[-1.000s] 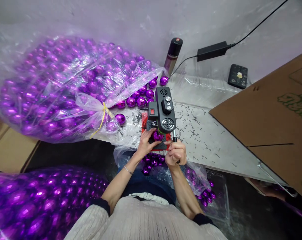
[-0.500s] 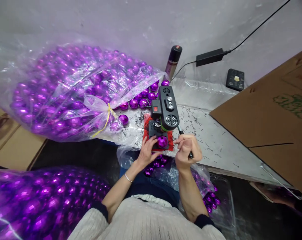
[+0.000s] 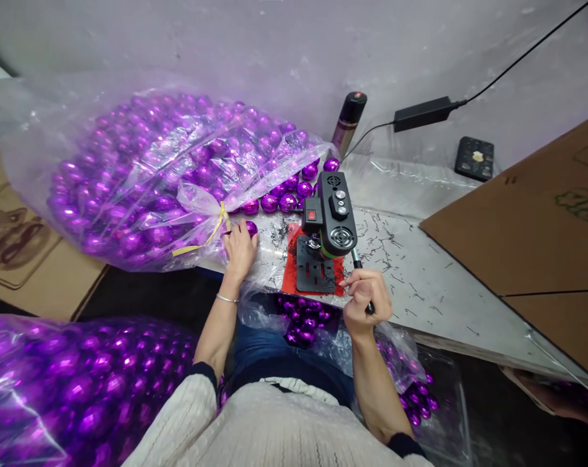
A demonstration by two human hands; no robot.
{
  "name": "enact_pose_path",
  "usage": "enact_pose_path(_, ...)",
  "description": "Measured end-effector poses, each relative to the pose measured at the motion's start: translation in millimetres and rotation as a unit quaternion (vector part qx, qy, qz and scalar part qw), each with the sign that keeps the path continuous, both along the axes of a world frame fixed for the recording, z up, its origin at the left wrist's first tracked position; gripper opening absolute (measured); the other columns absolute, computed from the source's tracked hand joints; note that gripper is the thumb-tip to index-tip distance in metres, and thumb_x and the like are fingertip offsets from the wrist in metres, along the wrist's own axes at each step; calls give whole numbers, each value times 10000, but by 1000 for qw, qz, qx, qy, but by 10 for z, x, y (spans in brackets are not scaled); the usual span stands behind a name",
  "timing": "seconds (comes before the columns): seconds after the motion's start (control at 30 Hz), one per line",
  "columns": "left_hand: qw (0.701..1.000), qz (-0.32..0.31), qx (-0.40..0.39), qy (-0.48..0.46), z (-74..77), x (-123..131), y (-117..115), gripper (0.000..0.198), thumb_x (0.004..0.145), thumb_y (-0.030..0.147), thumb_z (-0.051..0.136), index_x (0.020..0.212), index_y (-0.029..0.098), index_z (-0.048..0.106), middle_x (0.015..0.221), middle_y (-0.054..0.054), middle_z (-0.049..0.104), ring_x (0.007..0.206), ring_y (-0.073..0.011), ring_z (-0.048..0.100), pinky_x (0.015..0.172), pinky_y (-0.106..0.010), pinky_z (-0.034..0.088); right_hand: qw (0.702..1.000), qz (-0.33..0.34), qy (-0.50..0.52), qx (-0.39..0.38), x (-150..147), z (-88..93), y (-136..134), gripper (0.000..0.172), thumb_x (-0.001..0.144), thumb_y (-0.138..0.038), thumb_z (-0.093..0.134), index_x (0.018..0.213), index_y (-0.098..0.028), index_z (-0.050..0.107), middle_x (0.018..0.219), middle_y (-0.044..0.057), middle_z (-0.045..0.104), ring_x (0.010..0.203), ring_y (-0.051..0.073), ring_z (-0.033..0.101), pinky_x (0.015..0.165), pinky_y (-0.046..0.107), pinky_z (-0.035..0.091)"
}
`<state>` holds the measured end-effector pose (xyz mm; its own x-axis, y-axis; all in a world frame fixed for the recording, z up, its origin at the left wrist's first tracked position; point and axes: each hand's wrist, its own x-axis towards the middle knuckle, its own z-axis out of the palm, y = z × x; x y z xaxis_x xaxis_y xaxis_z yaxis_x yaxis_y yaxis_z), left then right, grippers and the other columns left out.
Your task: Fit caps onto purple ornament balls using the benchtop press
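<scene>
White table (image 3: pixel 434 292): front edge passes beneath both forearms; widest working room is right of the black press, as far as the brown carton (image 3: pixel 527 233). Large clear bag (image 3: pixel 199 196), tied with yellow, bounds the left side and is packed with purple balls, so much of the supply seems left to handle. Black press (image 3: pixel 340 211) stands between, its slotted base plate (image 3: pixel 306 275) on a red sheet (image 3: pixel 290 279); no ball sits on the plate. Judged mid-run, between pieces. Heap of balls (image 3: pixel 308 318) lies below the front edge; whether these are finished does not show. Right hand (image 3: pixel 369 298): grip clenched round the lever (image 3: pixel 356 259). Left hand (image 3: pixel 240 246): fingers at a purple ball (image 3: pixel 251 228) beside the bag's neck, a short gap left of the press; whether that grip is closed is hidden. Smallest: black bits (image 3: pixel 391 237) strewn right of the press.
</scene>
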<state>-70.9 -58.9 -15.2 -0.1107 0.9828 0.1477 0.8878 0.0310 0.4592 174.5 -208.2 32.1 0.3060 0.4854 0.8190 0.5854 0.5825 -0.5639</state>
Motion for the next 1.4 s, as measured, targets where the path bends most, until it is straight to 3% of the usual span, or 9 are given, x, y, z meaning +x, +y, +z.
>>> enact_pose_path(0.13,970,-57,0,-238,68,52,-8,591,885,367,778,1418,166,620,1428,-206,673,1324,-384,665,1144,-537,522,1000,5,-8,5,15,-17,2,316,1022,-172,528,710,-219,551,717,-8,640,625,127,622,560,280,471)
enact_pose_path(0.27,812,-78,-94,-571,58,199,-149,601,874,449,778,1411,243,606,1351,-110,716,1109,-269,760,941,-415,641,1000,0,-13,10,16,45,12,332,1027,-172,535,697,-218,531,675,-22,609,635,123,622,579,279,451)
enact_pose_path(0.37,715,-66,-174,-674,2,355,-313,517,864,435,790,1315,223,652,1171,-76,775,978,-222,779,874,-360,649,1000,-8,-13,8,7,123,23,353,1031,-177,532,681,-221,521,654,-23,594,626,129,617,577,287,440)
enact_pose_path(0.6,654,-39,-225,-721,-156,629,-679,427,864,322,795,1269,217,711,1059,-36,816,871,-169,778,761,-241,615,999,-26,-16,10,-11,267,70,382,1042,-187,529,664,-223,489,642,-23,598,604,123,596,575,293,408)
enact_pose_path(0.73,608,-9,-270,-746,-184,643,-793,303,952,355,728,1210,196,741,1013,-66,828,820,-194,792,822,-308,650,999,-35,-23,11,-3,280,72,380,1050,-203,523,671,-227,502,642,-19,598,594,123,593,564,298,409)
enact_pose_path(0.87,560,42,-292,-774,-194,662,-834,395,1027,491,664,1214,149,723,1024,-128,824,905,-230,813,883,-346,660,999,-35,-37,0,10,267,51,362,1048,-220,525,687,-237,527,610,-19,570,599,146,612,563,316,431)
enact_pose_path(1.1,539,101,-275,-790,-147,700,-804,326,1098,408,560,1271,170,700,1061,-90,820,1005,-204,808,977,-352,662,999,-30,-40,13,2,260,59,348,1053,-197,517,706,-227,510,633,-21,591,593,124,593,551,295,399)
enact_pose_path(1.3,471,113,-295,-824,-1,657,-798,484,1129,482,419,1269,113,699,1022,-126,809,823,-159,781,775,-261,656,998,-28,-50,0,12,248,39,328,1065,-220,505,740,-227,545,667,-8,617,627,132,617,575,292,436)
enact_pose_path(1.4,438,118,-314,-834,68,645,-856,606,1120,583,370,1244,101,716,1056,-151,802,721,-140,729,674,-244,622,999,-2,-39,-11,63,195,37,171,1050,-352,584,947,-232,649,885,38,720,672,143,651,567,288,498)
